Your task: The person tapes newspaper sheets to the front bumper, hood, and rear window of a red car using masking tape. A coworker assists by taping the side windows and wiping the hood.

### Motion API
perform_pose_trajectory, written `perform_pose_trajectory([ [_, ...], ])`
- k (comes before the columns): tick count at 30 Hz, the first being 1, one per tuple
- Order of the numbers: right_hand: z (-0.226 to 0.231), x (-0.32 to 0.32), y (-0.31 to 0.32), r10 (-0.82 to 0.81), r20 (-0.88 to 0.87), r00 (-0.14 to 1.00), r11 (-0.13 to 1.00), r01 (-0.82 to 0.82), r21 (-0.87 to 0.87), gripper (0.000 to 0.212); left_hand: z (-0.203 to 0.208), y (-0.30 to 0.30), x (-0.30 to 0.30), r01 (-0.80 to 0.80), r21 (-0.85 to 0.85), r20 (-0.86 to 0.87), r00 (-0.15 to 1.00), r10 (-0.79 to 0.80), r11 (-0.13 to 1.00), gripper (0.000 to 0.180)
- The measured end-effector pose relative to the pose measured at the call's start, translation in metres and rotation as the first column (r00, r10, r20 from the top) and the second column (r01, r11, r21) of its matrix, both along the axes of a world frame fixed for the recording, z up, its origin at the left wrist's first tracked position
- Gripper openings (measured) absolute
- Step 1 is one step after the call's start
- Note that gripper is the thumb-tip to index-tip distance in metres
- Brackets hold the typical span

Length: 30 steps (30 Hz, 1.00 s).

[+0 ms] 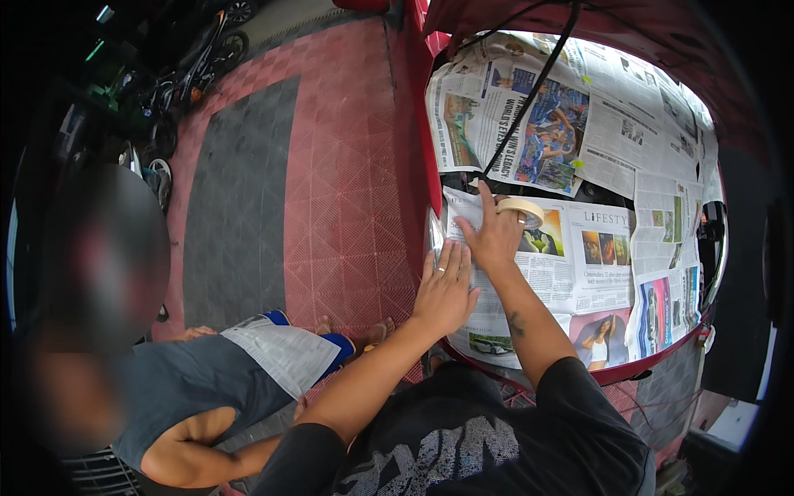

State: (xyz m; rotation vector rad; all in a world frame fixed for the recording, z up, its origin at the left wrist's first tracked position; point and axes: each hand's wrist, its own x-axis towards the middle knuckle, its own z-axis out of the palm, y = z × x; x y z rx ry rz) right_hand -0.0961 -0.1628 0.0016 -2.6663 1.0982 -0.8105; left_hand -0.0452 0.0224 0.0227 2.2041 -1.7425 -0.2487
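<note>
"Three entries, please."
"Left hand [445, 291]: flat, fingers extended. Right hand [496, 237]: fingers spread, tape roll [528, 207] against them, grip unclear. Newspaper sheet [544, 277]: beneath both, extending rightward."
"Handling?"
"Best pressed evenly, smoothed outward from between the palms."

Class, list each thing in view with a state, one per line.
Red metal car hood, raised.
Printed paper newspaper sheets, spread and overlapping.
Bare left hand, flat, fingers extended.
Bare right hand, thumb spread wide.
Round cream tape roll, against the right hand.
Grey-white newspaper sheet, draped across another person's lap.
Black motorcycle, parked, riderless.
</note>
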Motion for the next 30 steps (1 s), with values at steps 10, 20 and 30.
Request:
perform_pose_trajectory([
  [10, 0.002, 0.018, -0.005, 0.105, 0.405, 0.908, 0.992, -0.123, 0.018, 0.057, -0.008, -0.032, 0.022, -0.085, 0.225, 0.068, 0.995, 0.072, 0.971, 0.095],
  [20, 0.002, 0.017, 0.001, 0.146, 0.265, 0.953, 0.933, -0.222, 0.282, 0.018, -0.021, -0.027, 0.018, -0.129, 0.137, 0.051, 0.991, 0.123, 0.982, 0.097],
  [30, -0.015, 0.029, 0.020, -0.032, 0.163, 0.986, 0.926, -0.032, 0.377, 0.016, -0.017, -0.024, 0.023, -0.136, 0.142, 0.008, 0.991, 0.136, 0.981, 0.094],
])
